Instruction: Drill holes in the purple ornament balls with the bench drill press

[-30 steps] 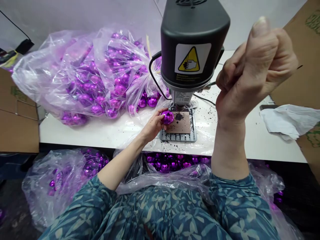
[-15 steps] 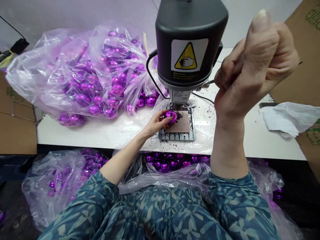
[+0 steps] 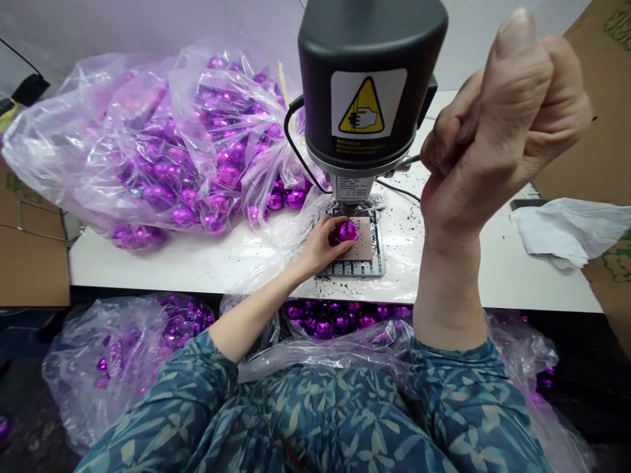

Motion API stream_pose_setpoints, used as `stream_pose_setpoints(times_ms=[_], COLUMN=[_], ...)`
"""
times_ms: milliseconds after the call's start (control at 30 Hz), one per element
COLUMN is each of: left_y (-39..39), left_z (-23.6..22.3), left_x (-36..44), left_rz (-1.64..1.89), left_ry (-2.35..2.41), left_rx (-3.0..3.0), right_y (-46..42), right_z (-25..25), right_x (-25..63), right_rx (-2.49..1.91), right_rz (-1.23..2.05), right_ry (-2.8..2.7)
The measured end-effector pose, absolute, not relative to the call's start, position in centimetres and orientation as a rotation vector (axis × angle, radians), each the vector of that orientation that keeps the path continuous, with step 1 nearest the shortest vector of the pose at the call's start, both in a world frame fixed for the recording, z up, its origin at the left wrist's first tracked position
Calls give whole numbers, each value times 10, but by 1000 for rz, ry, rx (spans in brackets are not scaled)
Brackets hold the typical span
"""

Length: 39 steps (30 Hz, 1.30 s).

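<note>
Since the earlier head view, the purple mirrored ball (image 3: 346, 231) has moved a little to the right, carried by my left hand (image 3: 318, 248), and is now just below the chuck (image 3: 350, 209) near the middle of the frame. I pinch it from the left, thumb on the near side and fingers on the far side, probably so it cannot roll and its top stays uncovered. Beneath it lies a brown board (image 3: 363, 248) on the slotted metal base (image 3: 378, 268), perhaps to spare the metal; whether the ball presses on the board, I cannot tell.

My right hand (image 3: 503, 112), upper right, is curled into a fist, thumb up. A metal rod (image 3: 411, 159) runs from the black machine head (image 3: 369, 39) towards it; I seem to grip its end, but my fingers hide that. Upper left, a plastic bag of more purple balls (image 3: 162, 157) rests on the worktop (image 3: 532, 282), presumably set aside to leave room around the machine.
</note>
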<state>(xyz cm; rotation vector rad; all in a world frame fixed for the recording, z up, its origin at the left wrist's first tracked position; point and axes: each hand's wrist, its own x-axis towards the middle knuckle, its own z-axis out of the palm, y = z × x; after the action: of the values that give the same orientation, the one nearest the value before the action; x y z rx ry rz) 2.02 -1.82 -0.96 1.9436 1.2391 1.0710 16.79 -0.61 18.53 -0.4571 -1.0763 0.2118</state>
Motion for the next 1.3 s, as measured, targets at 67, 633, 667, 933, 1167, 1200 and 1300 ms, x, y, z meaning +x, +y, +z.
stream_pose_setpoints(times_ms=[67,633,667,933,1167,1200,1300], left_y=[-21,-24,-24,-23,-23,-23,-23], left_z=[-13,-23,-23,-22,-22,-22,-23], left_x=[25,29,30,30,29,29,29], left_rz=[1106,1195,1196,1179,1181,1179,1174], left_ry=[1232,1290,1295,1312,1292,1292,1295], left_rx=[2011,1952,1951,1951,1965,1963,1949], right_y=[-7,-28,-29,-25,-21,-20,-16], right_z=[186,156,152,136,128,127,121], right_x=[168,171,172,178,179,180,183], right_rx=[-419,-476,-478,-342,-277,-269,-219], right_rz=[263,149,148,97,26,9,-81], right_ry=[-1074,-1058,-1068,-1124,-1127,-1135,-1188])
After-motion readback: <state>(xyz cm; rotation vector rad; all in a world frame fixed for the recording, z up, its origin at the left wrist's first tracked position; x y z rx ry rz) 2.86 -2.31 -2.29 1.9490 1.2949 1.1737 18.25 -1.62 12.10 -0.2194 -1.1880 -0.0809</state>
